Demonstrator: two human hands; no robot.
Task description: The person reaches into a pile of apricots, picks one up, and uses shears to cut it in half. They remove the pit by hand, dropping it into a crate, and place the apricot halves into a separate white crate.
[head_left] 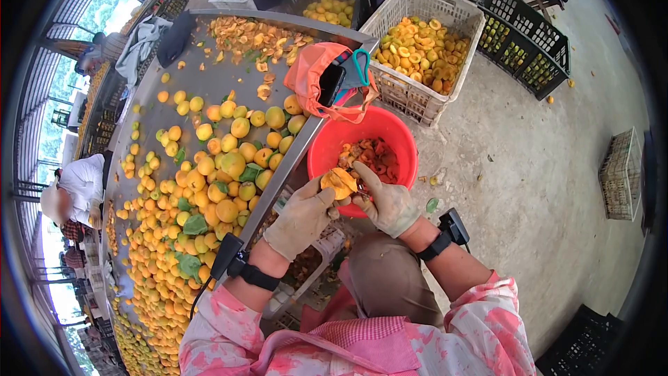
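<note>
Both gloved hands meet over the near rim of a red bucket (316,160), which holds brownish-red scraps (379,157). In my left hand (300,221) is a split-open apricot (339,182), its orange flesh spread and facing up. My right hand (390,203) is closed close beside the fruit, thumb stretched along its edge. Something small and dark shows at its fingertips, too small to name. To the left, many whole apricots (233,163) with some green leaves lie on a metal table (229,73).
An orange bag (313,73) with a phone (331,83) sits at the table corner. Behind the bucket stands a white crate (410,97) of apricot halves (421,49). Black crates (529,42) are at the back right. Another person (80,184) sits across the table.
</note>
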